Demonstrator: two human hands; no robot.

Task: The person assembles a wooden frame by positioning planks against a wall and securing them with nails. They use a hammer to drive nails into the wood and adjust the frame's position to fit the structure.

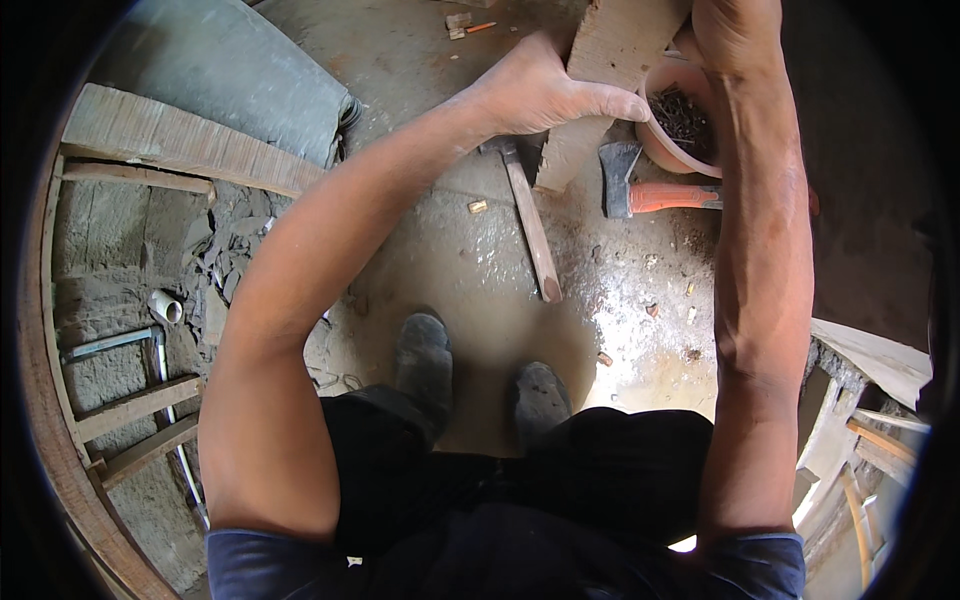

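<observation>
A rough wooden board (625, 45) slants up to the top edge of the view. My left hand (545, 88) grips it from the left, its thumb lying across the board's face and the other fingers hidden. Beside the board's right edge is my right hand (735, 35), cut off by the top edge, so its fingers mostly do not show. Below that hand stands a pale pink bucket (655, 148) with many nails (680, 115) in it. A hatchet (650, 195) with an orange handle lies in front of the bucket. On the floor under my left hand is a wooden-handled hammer (530, 220).
At the upper left lies a large grey rolled sheet (225, 75). Wooden frame boards (190, 135) and broken rubble (225, 245) fill the left side, with a short white pipe (167, 307). Small wood chips dot the wet concrete floor (480, 330). Wood scraps (880, 445) stand at lower right.
</observation>
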